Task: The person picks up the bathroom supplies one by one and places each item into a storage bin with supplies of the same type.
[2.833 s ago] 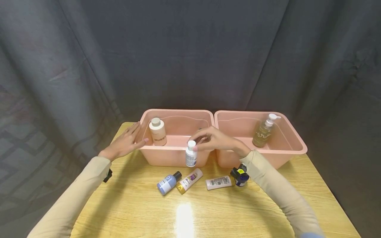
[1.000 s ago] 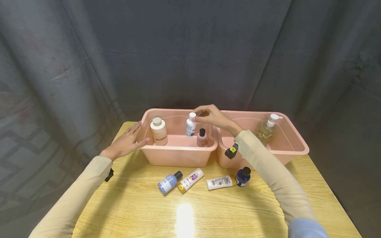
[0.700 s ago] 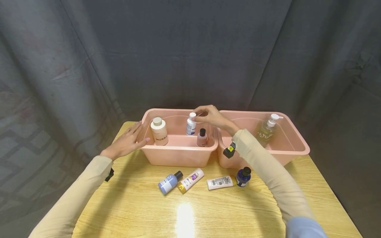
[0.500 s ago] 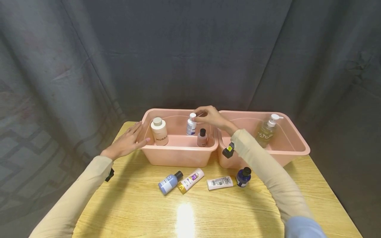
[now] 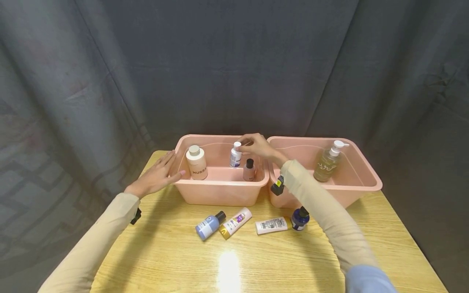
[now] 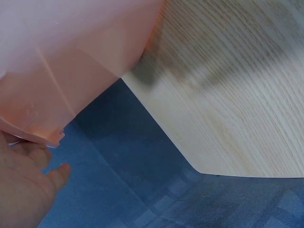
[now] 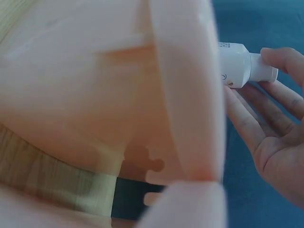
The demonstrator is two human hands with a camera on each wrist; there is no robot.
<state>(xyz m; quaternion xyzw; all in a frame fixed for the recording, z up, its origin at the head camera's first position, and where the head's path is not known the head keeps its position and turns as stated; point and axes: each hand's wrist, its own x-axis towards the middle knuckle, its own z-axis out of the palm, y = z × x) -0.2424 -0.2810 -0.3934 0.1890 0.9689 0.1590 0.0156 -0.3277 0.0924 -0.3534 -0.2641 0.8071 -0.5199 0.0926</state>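
Observation:
My right hand (image 5: pixel 256 145) reaches into the left pink bin (image 5: pixel 220 194) and pinches a small white bottle (image 5: pixel 235 156) around its cap. The bottle is upright towards the back of the bin; I cannot tell whether its base touches the floor. Seen from the right wrist, thumb and fingers are around the white cap (image 7: pixel 262 67), while the bin's rim hides the lower bottle. A small pinkish bottle with a black cap (image 5: pixel 249 171) stands just in front. My left hand (image 5: pixel 155 176) rests with straight fingers on the bin's left rim, near a larger white bottle (image 5: pixel 197 165).
The right pink bin (image 5: pixel 318 140) stands beside the left one and holds a pump bottle (image 5: pixel 326 167). On the table (image 5: pixel 176 260) in front lie a blue bottle (image 5: pixel 207 226), a gold-capped tube (image 5: pixel 236 222) and a white tube (image 5: pixel 272 225). A dark blue bottle (image 5: pixel 299 219) stands near my right sleeve.
My right hand has carried the small white bottle from before the left bin's front wall to inside, towards its back, and has lately dropped slightly. The left hand has stayed at the rim.

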